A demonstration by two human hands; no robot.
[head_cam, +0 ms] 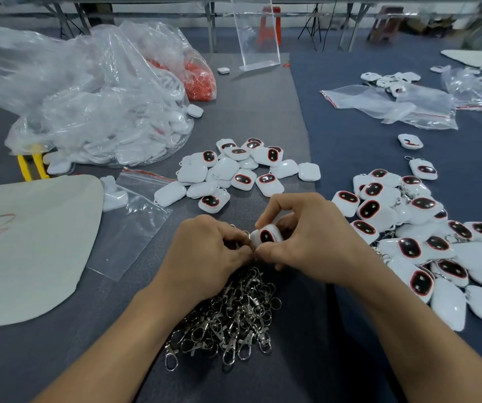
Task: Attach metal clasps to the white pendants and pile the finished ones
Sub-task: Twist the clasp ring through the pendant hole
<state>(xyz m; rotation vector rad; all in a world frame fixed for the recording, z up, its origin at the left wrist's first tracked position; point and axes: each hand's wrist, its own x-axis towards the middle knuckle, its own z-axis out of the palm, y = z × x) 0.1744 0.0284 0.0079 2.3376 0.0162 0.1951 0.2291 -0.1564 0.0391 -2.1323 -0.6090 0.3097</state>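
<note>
Grey table legs point(211, 24) behind; red stool point(269, 26); dark tripod point(311, 24).

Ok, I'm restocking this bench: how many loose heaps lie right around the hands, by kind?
Pendants without clasps: 1 heap
Pendants with clasps: 1 heap
Metal clasps: 1 heap
Total: 3 heaps

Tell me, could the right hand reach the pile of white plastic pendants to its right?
Probably yes: the right hand sits beside that pile with nothing between, though it holds a white pendant.
</note>
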